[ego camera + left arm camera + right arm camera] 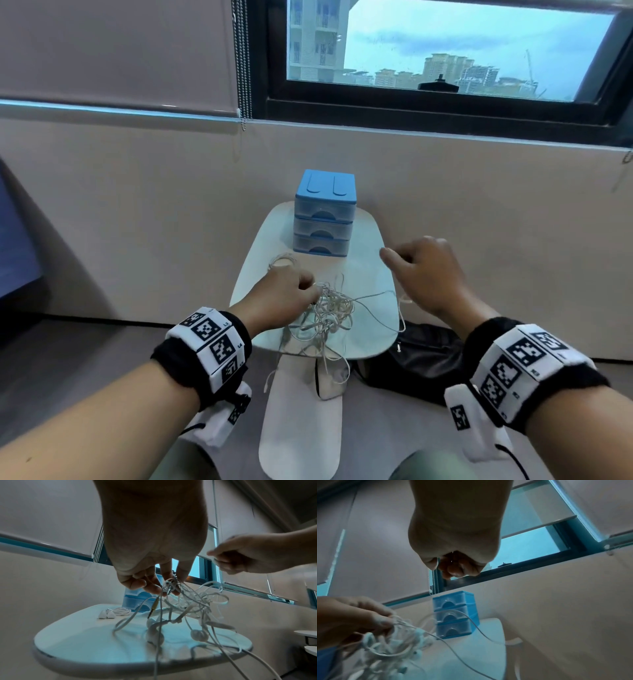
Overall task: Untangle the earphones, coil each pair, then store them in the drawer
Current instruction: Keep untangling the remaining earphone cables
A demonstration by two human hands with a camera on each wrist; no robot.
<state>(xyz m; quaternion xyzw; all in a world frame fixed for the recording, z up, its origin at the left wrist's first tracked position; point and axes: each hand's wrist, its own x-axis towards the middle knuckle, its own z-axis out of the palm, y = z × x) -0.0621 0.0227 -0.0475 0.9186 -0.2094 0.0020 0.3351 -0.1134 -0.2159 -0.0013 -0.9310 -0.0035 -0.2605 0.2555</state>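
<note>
A tangle of white earphones hangs over the small white table, and my left hand pinches its top between thumb and fingertips. In the left wrist view the tangle trails earbuds and a gold plug down to the tabletop. Several strands hang over the near edge. My right hand is raised to the right with its fingers curled round one thin cable drawn from the tangle. A coiled pair lies on the table's left. The blue three-drawer unit stands at the back, all drawers closed.
A black bag lies on the floor under the table's right side. The table's white base stretches toward me between my knees. Behind the drawers are the wall and a window with a bead chain.
</note>
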